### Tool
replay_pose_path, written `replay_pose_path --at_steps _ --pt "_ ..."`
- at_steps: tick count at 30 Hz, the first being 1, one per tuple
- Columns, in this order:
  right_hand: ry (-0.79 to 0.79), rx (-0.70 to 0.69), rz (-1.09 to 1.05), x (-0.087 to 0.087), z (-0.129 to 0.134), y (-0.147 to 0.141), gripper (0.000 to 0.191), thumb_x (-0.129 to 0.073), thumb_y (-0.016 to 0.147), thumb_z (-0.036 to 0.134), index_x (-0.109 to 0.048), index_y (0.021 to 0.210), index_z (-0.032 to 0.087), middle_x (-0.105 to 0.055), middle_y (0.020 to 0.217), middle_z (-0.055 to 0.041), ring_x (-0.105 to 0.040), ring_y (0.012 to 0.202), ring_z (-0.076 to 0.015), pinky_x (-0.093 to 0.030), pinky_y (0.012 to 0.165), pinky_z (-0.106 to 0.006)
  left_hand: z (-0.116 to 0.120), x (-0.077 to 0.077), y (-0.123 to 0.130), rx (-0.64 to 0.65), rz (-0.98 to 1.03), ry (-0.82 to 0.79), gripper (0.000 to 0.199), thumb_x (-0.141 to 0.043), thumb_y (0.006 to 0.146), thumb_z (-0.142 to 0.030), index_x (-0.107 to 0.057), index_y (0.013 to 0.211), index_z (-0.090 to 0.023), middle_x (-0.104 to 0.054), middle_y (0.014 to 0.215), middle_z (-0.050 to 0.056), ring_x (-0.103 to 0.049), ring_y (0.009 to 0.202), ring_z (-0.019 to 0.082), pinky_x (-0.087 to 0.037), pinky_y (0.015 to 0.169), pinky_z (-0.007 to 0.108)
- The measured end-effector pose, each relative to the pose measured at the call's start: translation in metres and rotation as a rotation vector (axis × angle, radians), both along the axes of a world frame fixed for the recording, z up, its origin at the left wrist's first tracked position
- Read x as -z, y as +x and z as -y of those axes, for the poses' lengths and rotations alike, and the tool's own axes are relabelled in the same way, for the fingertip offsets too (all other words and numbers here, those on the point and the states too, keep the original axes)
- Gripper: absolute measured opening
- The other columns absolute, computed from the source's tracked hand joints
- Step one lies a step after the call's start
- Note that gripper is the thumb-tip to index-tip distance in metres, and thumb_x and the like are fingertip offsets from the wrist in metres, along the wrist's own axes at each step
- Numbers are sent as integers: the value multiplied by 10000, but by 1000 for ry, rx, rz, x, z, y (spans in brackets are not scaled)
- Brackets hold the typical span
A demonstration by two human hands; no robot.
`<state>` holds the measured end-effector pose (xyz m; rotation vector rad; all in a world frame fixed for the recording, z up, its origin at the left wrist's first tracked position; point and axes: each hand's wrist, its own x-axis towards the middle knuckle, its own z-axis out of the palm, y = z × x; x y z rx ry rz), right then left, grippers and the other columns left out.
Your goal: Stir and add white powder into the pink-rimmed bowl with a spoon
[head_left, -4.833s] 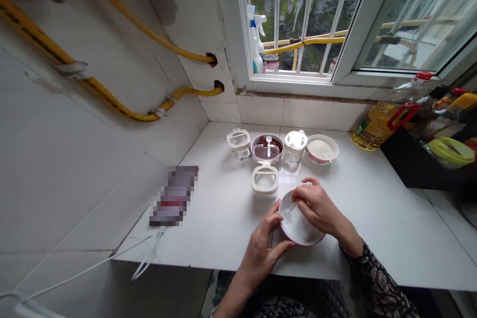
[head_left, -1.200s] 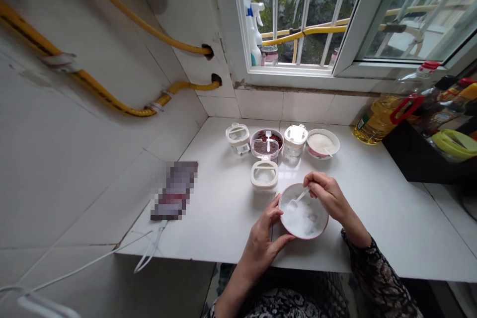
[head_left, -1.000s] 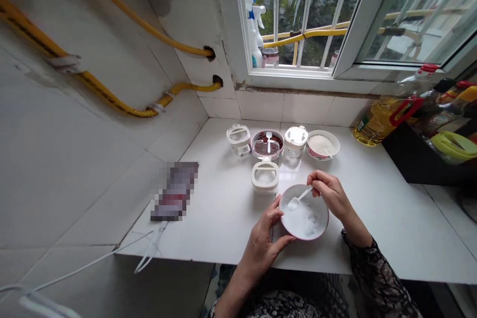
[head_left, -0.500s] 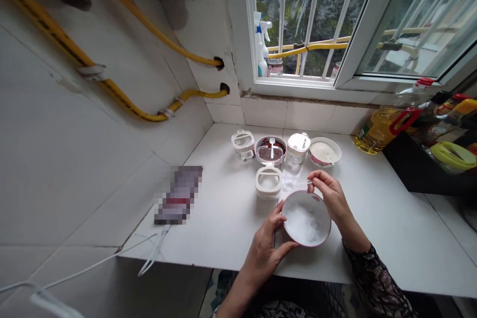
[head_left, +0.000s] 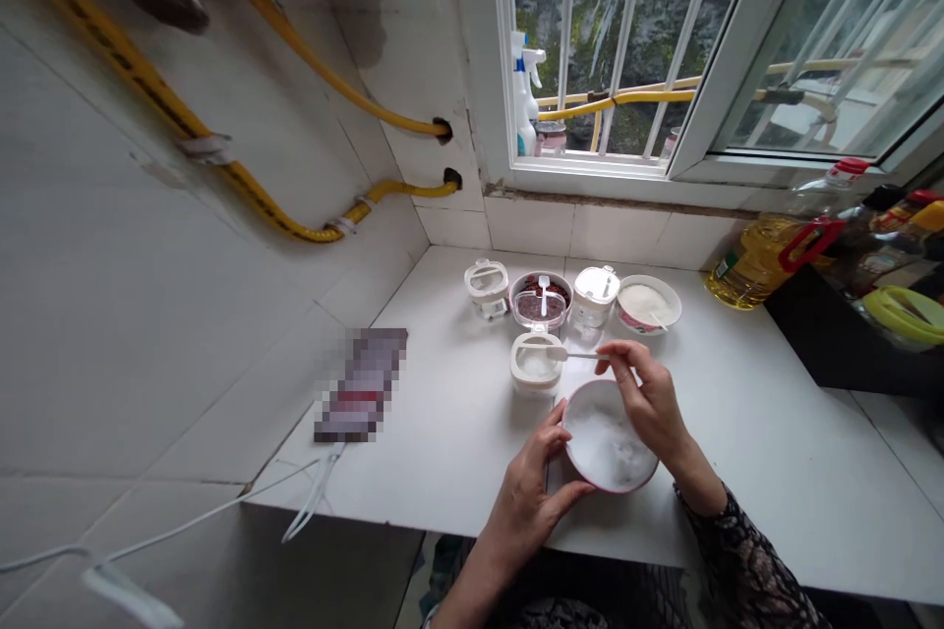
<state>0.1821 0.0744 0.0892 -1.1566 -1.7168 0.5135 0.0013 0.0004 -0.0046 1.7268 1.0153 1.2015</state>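
Note:
My left hand (head_left: 537,477) grips the left side of a white bowl (head_left: 612,437) with a pinkish rim, which holds a white granular substance. Above the bowl, my right hand (head_left: 645,398) pinches the handle of a small white spoon (head_left: 561,353). The spoon's head points left and lies over the right rim of a white-rimmed clear jar (head_left: 536,375), which has white contents. Behind it sit a bowl of dark red and brown contents (head_left: 560,291) with a clear container and white spoon on it, and a lidded clear jar (head_left: 594,300).
Another lidded jar (head_left: 487,287) and a bowl of white grains (head_left: 649,303) stand toward the wall. An oil bottle (head_left: 752,256) and a black box (head_left: 818,334) of bottles are at the right. A blurred-out object (head_left: 361,388) and a white cable (head_left: 306,501) lie left.
My right hand has turned the spoon so it shows stretched out leftward to the small jar. My left hand still grips the bowl, and the whole view has shifted slightly.

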Motion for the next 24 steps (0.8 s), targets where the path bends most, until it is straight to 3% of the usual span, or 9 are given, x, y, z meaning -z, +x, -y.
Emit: replay_pose_path --at_steps 4,7,13,17,21,24 --pt "-198 8 -220 -2 2 18 170 -485 950 311 -615 917 207 -561 625 19 -552 573 -158 -457 563 -282 0 -1 -1 -4 -16 0 395 -757 845 -280 -528 1163 -230 -489 1530 196 -549 1370 311 -555 1038 446" --pt "-209 13 -158 -2 3 31 149 -494 911 292 -612 870 211 -545 631 22 -517 543 -146 -430 515 -269 -1 -1 -1 -8 -22 -8 408 -765 835 -278 -530 1166 -233 -490 1531 190 -557 1363 310 -550 1045 453" --pt "-10 4 221 -3 2 44 147 -479 868 176 -607 816 228 -669 775 -45 -600 757 -216 -474 692 -334 0 -1 -1 -20 -25 -28 405 -781 816 -276 -554 1147 -224 -499 1524 192 -591 1328 315 -564 1026 446" --pt "77 -67 383 3 1 37 177 -451 858 119 -588 808 220 -661 708 -24 -568 647 -191 -447 825 -389 0 -2 -1 -17 -29 -19 397 -775 821 -277 -554 1148 -227 -500 1524 189 -582 1337 313 -569 1022 439" --pt "40 -174 405 7 3 27 196 -433 861 110 -594 828 216 -678 740 -26 -576 678 -190 -429 885 -402 0 -1 -2 -22 -31 -13 399 -764 835 -272 -549 1167 -228 -503 1522 185 -559 1360 315 -567 1026 441" --pt "-36 -115 289 6 4 27 187 -443 868 144 -598 801 225 -684 768 -36 -592 768 -211 -444 852 -386 0 -1 -2 -16 -26 -5 392 -756 846 -294 -546 1171 -232 -503 1523 179 -550 1369 313 -565 1029 437"
